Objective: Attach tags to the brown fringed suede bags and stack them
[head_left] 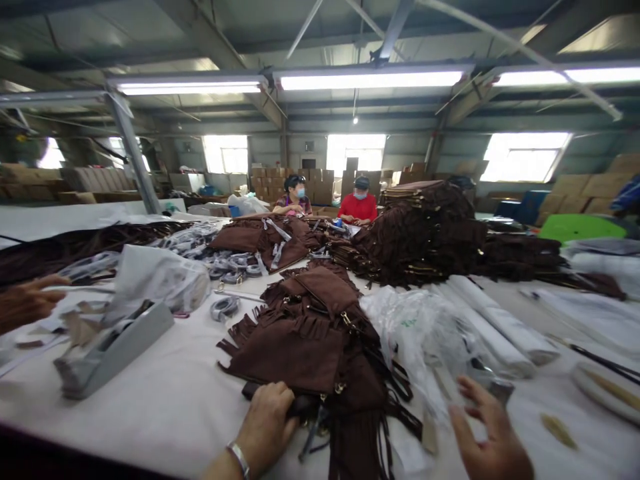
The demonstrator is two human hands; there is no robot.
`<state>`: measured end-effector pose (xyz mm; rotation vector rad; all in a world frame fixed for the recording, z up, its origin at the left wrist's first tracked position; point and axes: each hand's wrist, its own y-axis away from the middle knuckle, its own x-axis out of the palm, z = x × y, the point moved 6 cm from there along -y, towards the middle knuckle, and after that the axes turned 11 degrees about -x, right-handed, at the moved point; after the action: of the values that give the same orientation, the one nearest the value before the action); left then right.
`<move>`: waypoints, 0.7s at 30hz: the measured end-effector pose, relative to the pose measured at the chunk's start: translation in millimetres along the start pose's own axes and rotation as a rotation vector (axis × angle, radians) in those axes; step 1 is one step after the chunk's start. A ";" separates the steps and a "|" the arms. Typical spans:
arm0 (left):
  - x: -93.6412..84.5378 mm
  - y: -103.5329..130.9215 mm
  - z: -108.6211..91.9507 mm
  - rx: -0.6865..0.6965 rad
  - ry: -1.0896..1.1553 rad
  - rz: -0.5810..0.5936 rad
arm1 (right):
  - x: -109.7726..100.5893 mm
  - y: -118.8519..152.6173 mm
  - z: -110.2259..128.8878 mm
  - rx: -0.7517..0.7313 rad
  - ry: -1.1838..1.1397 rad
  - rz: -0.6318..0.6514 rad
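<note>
Beyond a grey, long-bodied tape dispenser [115, 353] on the white-covered tabletop [185, 380], the left hand [270, 415] curls over the dark lower edge of a dark brown, fringed fabric bag [290, 357] lying centrally; how firmly it grips, I cannot tell. Crumpled clear plastic [425, 323] lies beside it, near the right hand [493, 433], thumb and fingers spread, apparently holding nothing.

The person's two hands [273, 413] [490, 437], one hand [27, 303] at the left edge, two people [358, 208] opposite, one tape dispenser [117, 353], one bracelet [239, 460], three lit tubes [370, 81], and brown bags [295, 353] too heaped to count.
</note>
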<state>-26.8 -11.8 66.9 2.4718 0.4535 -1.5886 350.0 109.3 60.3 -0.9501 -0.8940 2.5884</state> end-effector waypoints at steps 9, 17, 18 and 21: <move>-23.4 -15.0 -7.5 -0.293 1.137 0.401 | 160.2 40.0 117.7 0.750 -0.943 0.519; -6.4 22.5 14.3 -0.584 1.558 0.439 | 186.9 60.1 153.1 1.021 -1.131 0.803; -5.1 25.4 20.9 -0.572 1.434 0.415 | 186.7 61.5 151.5 1.030 -1.115 0.839; -13.0 27.6 35.2 -0.396 0.982 0.288 | 182.3 48.3 153.9 0.872 -1.133 0.802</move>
<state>-52.6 -50.4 63.4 2.6428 0.4285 -0.0763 110.7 75.6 31.1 0.6215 0.7270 3.5458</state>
